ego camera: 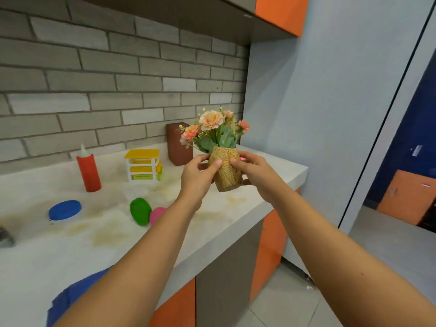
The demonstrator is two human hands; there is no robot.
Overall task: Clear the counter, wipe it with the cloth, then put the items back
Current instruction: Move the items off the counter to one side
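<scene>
Left hand: the left hand (198,175) grips the left side of the flower pot (226,168); its fingers (215,162) are curled on the string wrapping, thumb across the front.
Right hand: the right hand (253,172) grips the pot's right side, thumb on the front just beside the left thumb, the other fingers wrapped round behind.
Flower pot: held between both hands, lifted off the desk (70,251) over its right end and tipped a little to the left. Pink and peach flowers with green leaves rise just above the fingers.
Brown block: the brown block (178,143) stands upright behind and left of the fingers, against the brick wall (94,79).
Yellow rack: the small yellow rack (142,165) with a white frame sits left of the fingers, near the block.
Red bottle: the red bottle (89,172) stands upright, further left than the rack, well apart from the hands.
Lids: a green lid (140,211) and a pink lid (157,214) lie touching, below and left of the fingers, partly behind the left forearm. A blue lid (64,210) sits on a clear tub further left.
Cloth: the blue cloth (70,296) lies on the desk's near edge, far below the fingers, under the left forearm.
Desk: yellowish stains (106,237) mark the pale top between the lids and the cloth.
</scene>
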